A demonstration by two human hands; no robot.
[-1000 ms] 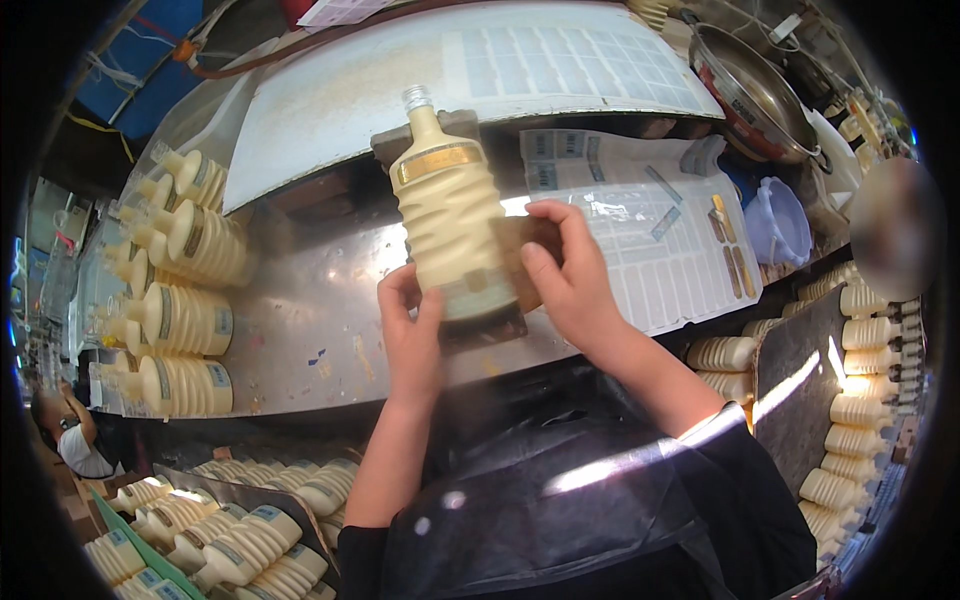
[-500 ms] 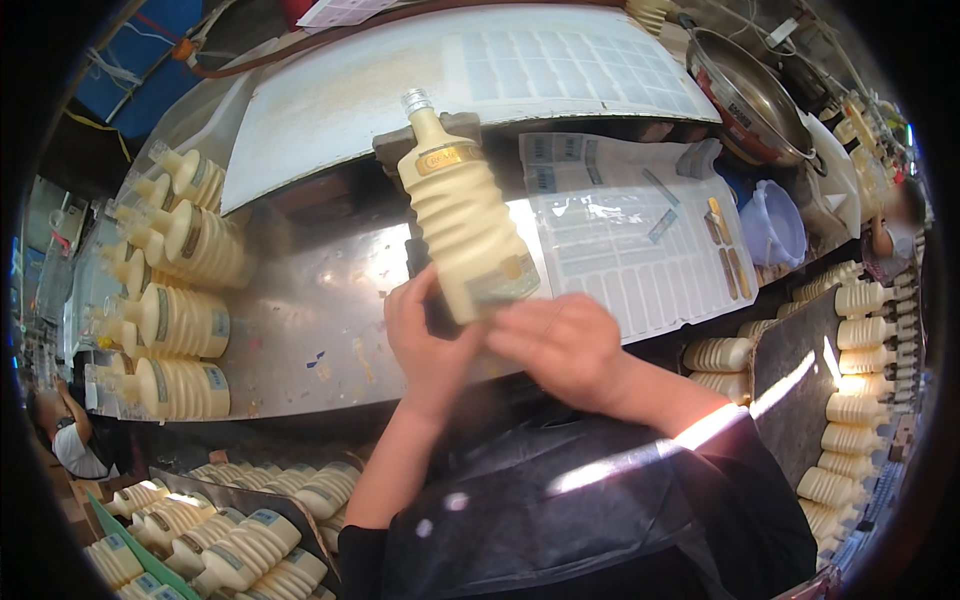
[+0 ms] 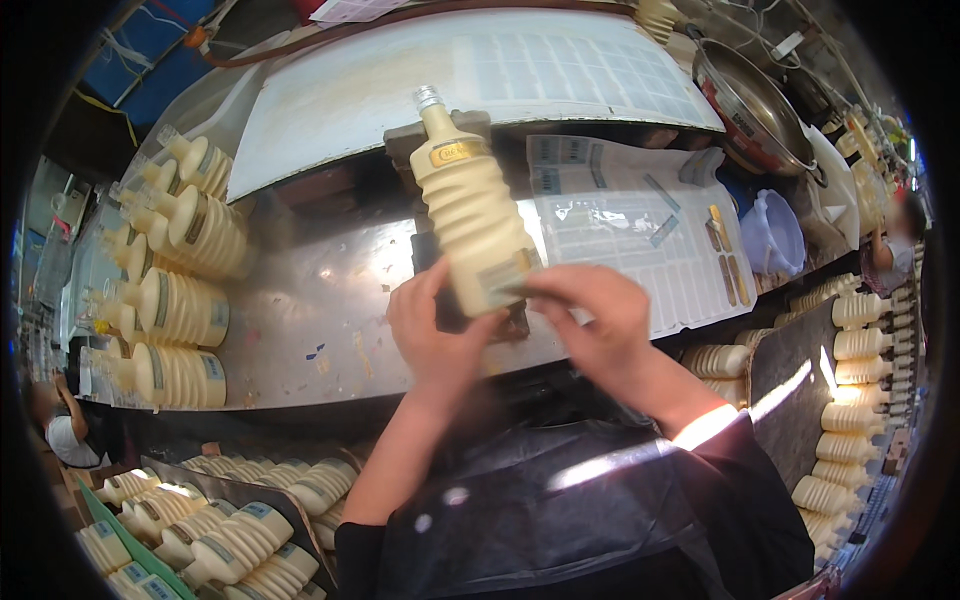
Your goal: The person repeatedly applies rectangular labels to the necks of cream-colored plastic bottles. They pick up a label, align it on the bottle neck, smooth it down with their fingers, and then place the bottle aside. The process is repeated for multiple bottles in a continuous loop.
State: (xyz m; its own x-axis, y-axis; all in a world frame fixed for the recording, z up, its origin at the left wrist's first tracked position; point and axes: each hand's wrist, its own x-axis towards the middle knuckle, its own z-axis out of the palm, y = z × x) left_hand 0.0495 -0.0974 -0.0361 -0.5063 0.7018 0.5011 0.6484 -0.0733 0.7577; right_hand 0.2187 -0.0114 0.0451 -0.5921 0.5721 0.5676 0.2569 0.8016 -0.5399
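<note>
A cream-coloured bottle (image 3: 470,210) with wavy ribbed sides leans neck-away against a brown block (image 3: 404,146). Its neck ends in a clear, silvery tip, and a gold label sits on its shoulder. My left hand (image 3: 432,325) grips the bottle's lower end, fingers behind the left side and thumb along the base. Near the base is a pale label (image 3: 498,281) with a gold corner, blurred by motion. My right hand (image 3: 598,308) touches that label's right edge with bent, closed fingers, the thumb curled below. Whether a small thing sits between those fingers is hidden.
Several similar bottles (image 3: 185,310) lie stacked on the metal table's left. To the right are a label sheet (image 3: 600,235), brushes or knives with yellow handles (image 3: 718,228), a lilac bucket (image 3: 775,235) and a large pan (image 3: 750,105). More bottles (image 3: 240,545) fill crates below.
My right hand has shifted up and right, from under the base to the lower label's edge, its fingers more bent. The bottle, still in my left hand, sits slightly further right in view.
</note>
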